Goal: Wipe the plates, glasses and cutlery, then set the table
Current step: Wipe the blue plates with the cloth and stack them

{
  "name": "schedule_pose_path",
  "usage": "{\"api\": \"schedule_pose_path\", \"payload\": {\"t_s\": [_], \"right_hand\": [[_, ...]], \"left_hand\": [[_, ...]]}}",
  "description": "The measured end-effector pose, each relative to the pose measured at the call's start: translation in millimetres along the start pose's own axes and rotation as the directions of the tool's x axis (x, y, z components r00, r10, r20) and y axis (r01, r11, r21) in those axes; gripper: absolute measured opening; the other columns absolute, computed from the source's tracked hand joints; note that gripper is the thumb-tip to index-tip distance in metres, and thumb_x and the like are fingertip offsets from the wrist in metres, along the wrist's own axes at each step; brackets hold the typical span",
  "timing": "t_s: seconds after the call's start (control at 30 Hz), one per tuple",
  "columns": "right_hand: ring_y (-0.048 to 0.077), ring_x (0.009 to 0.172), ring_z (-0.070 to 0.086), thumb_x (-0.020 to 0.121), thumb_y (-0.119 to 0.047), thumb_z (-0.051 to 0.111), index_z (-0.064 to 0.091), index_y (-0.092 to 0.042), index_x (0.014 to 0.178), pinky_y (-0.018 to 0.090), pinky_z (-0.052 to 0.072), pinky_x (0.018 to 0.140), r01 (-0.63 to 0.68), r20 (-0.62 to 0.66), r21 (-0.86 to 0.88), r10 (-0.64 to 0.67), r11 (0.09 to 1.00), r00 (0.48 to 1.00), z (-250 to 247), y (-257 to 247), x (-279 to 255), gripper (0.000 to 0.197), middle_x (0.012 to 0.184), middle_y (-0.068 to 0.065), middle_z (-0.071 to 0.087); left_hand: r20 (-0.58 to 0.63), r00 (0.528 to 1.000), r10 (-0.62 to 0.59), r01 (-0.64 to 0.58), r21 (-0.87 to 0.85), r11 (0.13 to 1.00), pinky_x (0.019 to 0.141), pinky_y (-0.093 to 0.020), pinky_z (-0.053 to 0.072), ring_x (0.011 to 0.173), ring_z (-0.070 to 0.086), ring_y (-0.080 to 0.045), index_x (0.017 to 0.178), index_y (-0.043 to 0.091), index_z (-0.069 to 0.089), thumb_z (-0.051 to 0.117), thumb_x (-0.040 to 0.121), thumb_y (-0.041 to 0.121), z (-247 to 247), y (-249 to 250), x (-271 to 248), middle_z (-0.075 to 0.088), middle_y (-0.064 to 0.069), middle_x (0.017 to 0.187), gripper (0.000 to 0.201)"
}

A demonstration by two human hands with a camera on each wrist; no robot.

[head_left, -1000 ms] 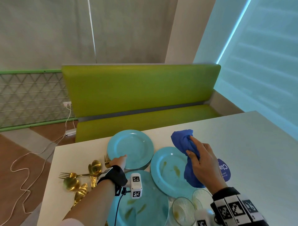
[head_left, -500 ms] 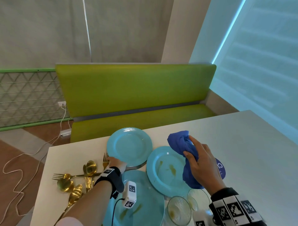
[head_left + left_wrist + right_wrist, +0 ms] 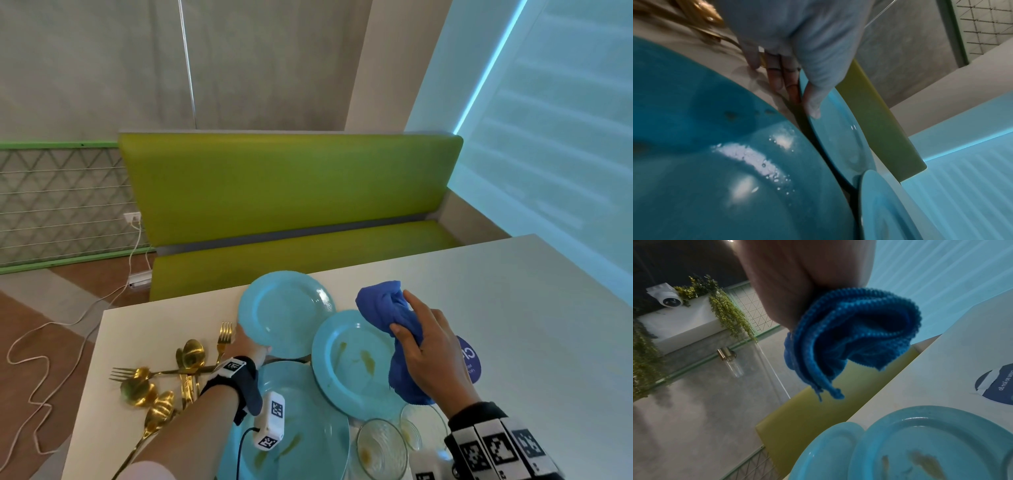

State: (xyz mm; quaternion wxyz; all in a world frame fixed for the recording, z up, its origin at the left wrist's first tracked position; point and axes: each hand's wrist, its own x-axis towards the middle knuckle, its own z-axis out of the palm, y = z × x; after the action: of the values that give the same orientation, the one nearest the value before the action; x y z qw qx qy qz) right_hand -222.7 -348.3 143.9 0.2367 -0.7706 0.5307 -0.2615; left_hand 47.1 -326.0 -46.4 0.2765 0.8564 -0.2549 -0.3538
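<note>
gripping the far plate [image 3: 286, 310] by its near-left rim, left hand [image 3: 251, 346] has the thumb on top and fingers [image 3: 777, 78] underneath; plate is light blue, glossy, looks clean, tilted up off the white table [image 3: 513, 308] at that edge. right hand [image 3: 433, 356] is clenched around a bunched blue cloth [image 3: 387, 311], held above the right side of the middle plate [image 3: 352, 363], which has yellow-brown smears. nearest plate [image 3: 308, 421] is under the left forearm, also smeared, with water droplets showing in the left wrist view. two glass bowls [image 3: 382, 448] sit at the near edge by the right wrist, with yellowish residue inside. gold forks and spoons [image 3: 164, 380] lie in a loose pile left of the plates. green bench [image 3: 291, 195] is behind the table.
</note>
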Motion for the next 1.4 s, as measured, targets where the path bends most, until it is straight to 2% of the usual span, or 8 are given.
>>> {"api": "schedule_pose_path", "payload": {"t_s": [0.4, 0.57, 0.67, 0.77, 0.93, 1.13, 1.3, 1.4], "right_hand": [[0.013, 0.090, 0.044, 0.092, -0.017, 0.054, 0.039, -0.021, 0.139, 0.021, 0.032, 0.079, -0.021, 0.024, 0.000, 0.021, 1.000, 1.000, 3.1, 2.0, 0.9, 0.050, 0.112, 0.006, 0.049], [0.012, 0.090, 0.043, 0.092, -0.017, 0.053, 0.039, -0.021, 0.139, 0.019, 0.031, 0.078, -0.021, 0.024, 0.010, 0.020, 1.000, 1.000, 3.8, 0.7, 3.2, 0.049, 0.111, 0.003, 0.047], [0.011, 0.090, 0.043, 0.092, -0.017, 0.054, 0.039, -0.021, 0.139, 0.018, 0.031, 0.078, -0.018, 0.011, 0.017, 0.018, 1.000, 1.000, 4.5, 0.9, 5.6, 0.049, 0.107, -0.001, 0.044], [0.011, 0.090, 0.043, 0.092, -0.017, 0.054, 0.040, -0.021, 0.139, 0.017, 0.031, 0.078, -0.008, 0.009, 0.020, 0.008, 1.000, 1.000, 5.0, -1.5, 6.7, 0.049, 0.105, -0.003, 0.042], [0.011, 0.090, 0.043, 0.091, -0.019, 0.055, 0.039, -0.019, 0.139, 0.012, 0.031, 0.074, 0.006, 0.011, 0.022, -0.006, 1.000, 1.000, 5.5, -6.4, 5.9, 0.050, 0.115, 0.006, 0.050], [0.012, 0.092, 0.045, 0.091, -0.019, 0.056, 0.038, -0.019, 0.139, 0.018, 0.033, 0.081, -0.039, -0.012, 0.019, 0.039, 0.999, 0.999, -11.8, 8.3, -1.1, 0.051, 0.120, 0.010, 0.051], [0.012, 0.092, 0.045, 0.091, -0.019, 0.055, 0.038, -0.019, 0.139, 0.018, 0.033, 0.079, -0.045, -0.003, 0.018, 0.045, 0.999, 0.999, -11.3, 12.0, 0.5, 0.051, 0.121, 0.010, 0.051], [0.013, 0.092, 0.045, 0.091, -0.018, 0.055, 0.040, -0.018, 0.139, 0.020, 0.033, 0.080, -0.037, -0.016, 0.019, 0.037, 0.999, 0.999, -12.3, 13.4, -0.7, 0.050, 0.120, 0.012, 0.052]], "left_hand": [[-0.079, 0.993, -0.082, 0.082, -0.010, 0.997, 0.071, -0.034, 0.049, 0.074, 0.055, -0.024, 0.089, 0.010, 0.051, 0.062, 0.085, 0.018, -9.5, 2.9, -2.9, 0.056, -0.006, 0.073, 0.014], [-0.200, 0.980, -0.017, 0.074, 0.283, 0.956, 0.097, -0.039, 0.039, 0.114, 0.049, -0.032, 0.113, 0.007, 0.050, 0.058, 0.082, 0.026, -9.1, 24.4, -14.3, 0.055, -0.014, 0.119, 0.037], [-0.074, 0.988, 0.136, -0.107, 0.310, 0.945, 0.100, -0.035, 0.036, 0.117, 0.050, -0.030, 0.113, 0.008, 0.053, 0.055, 0.087, 0.021, 4.9, 48.6, -25.4, 0.058, -0.012, 0.122, 0.029], [0.133, 0.971, 0.198, -0.230, 0.294, 0.928, 0.094, -0.032, 0.043, 0.110, 0.057, -0.030, 0.080, 0.014, 0.058, 0.051, 0.090, 0.023, 21.8, 62.6, -40.9, 0.067, -0.012, 0.111, 0.015], [0.259, 0.962, 0.087, -0.172, 0.325, 0.930, 0.087, -0.032, 0.047, 0.105, 0.062, -0.030, 0.108, 0.004, 0.064, 0.053, 0.086, 0.038, 42.0, 58.3, -45.1, 0.068, -0.011, 0.112, 0.041], [0.331, 0.943, 0.022, -0.111, 0.252, 0.961, 0.088, -0.029, 0.048, 0.104, 0.062, -0.028, 0.110, 0.009, 0.063, 0.061, 0.083, 0.039, 51.0, 65.6, -51.5, 0.066, -0.008, 0.114, 0.041], [0.320, 0.945, 0.070, -0.112, 0.115, 0.987, 0.073, -0.025, 0.041, 0.081, 0.052, -0.023, 0.071, 0.015, 0.049, 0.059, 0.086, 0.029, 51.4, 66.2, -51.2, 0.056, -0.002, 0.079, 0.022], [0.322, 0.936, 0.142, -0.086, -0.182, 0.980, 0.073, -0.032, 0.043, 0.081, 0.050, -0.022, 0.070, 0.019, 0.041, 0.058, 0.086, 0.022, 53.6, 71.3, -59.2, 0.054, -0.003, 0.078, 0.023]]}}
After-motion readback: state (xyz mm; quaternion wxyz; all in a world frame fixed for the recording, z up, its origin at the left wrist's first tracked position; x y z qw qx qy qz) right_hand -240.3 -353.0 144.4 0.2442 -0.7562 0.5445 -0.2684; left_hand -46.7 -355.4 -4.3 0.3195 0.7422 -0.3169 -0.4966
